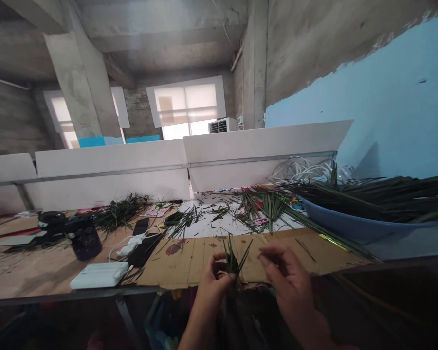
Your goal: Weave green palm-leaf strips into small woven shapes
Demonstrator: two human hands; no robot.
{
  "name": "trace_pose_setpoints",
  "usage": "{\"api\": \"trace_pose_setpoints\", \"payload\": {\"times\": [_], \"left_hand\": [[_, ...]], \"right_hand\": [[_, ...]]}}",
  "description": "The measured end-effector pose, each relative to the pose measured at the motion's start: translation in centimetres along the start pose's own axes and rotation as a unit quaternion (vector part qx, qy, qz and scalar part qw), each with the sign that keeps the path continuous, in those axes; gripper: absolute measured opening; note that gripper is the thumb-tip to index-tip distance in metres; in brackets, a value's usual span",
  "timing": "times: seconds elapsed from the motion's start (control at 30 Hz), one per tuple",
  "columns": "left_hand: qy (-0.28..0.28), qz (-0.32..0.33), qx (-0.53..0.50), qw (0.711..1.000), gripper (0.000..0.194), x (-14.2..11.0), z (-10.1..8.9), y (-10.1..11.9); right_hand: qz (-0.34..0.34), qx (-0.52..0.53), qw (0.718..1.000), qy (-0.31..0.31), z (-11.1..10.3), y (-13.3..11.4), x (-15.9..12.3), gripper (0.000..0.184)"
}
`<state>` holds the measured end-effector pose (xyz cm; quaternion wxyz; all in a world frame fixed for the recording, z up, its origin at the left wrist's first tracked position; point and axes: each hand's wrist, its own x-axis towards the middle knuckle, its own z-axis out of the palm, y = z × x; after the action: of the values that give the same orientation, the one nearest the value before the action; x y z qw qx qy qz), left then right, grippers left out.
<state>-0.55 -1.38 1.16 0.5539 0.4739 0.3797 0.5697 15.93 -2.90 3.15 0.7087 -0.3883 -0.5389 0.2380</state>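
My left hand (218, 274) is closed around a small woven piece of green leaf strips (232, 262) at the front edge of the table. Several pointed strip ends stick up and out from it. To its right, apart from the piece, my right hand (286, 274) hovers with curled fingers, thumb and fingertips close together. Whatever lies between those fingertips, if anything, is too small to make out. Under both hands is a flat sheet of brown cardboard (197, 265).
Cut leaf strips (272, 206) lie scattered behind the cardboard. At right stands a blue basin (336, 226) heaped with long leaves. On the left are a white power bank (100, 275), phones, a cable and a dark jar (83, 238). White panels (113, 165) border the table's back.
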Motion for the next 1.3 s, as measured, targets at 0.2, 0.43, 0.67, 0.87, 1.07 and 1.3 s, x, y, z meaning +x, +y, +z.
{"api": "trace_pose_setpoints", "payload": {"times": [0.2, 0.43, 0.67, 0.87, 1.07, 1.3], "left_hand": [[-0.011, 0.018, 0.023, 1.000, 0.046, 0.3, -0.1, -0.3], [-0.006, 0.023, 0.031, 0.999, 0.044, 0.2, -0.3, -0.2], [0.087, 0.027, -0.012, 0.996, 0.049, 0.0, -0.2, -0.4], [0.051, 0.020, -0.059, 0.997, 0.050, 0.1, -0.3, -1.2], [0.050, 0.049, -0.067, 0.995, 0.046, 0.5, -0.7, -1.2], [0.115, 0.065, -0.058, 0.990, 0.042, 0.5, -0.4, -0.9]], "right_hand": [[0.145, 0.028, 0.978, -0.147, 1.7, 2.1, 0.7, 0.032], [0.137, 0.064, 0.979, -0.135, 2.2, 3.7, 1.3, 0.029], [0.169, 0.093, 0.969, -0.153, 1.9, 3.7, 0.8, 0.034], [0.163, 0.124, 0.969, -0.139, 2.3, 2.7, 0.9, 0.043], [0.167, 0.127, 0.966, -0.153, 2.6, 2.8, 1.2, 0.042], [0.101, 0.060, 0.975, -0.190, 2.4, 2.5, 1.5, 0.027]]}}
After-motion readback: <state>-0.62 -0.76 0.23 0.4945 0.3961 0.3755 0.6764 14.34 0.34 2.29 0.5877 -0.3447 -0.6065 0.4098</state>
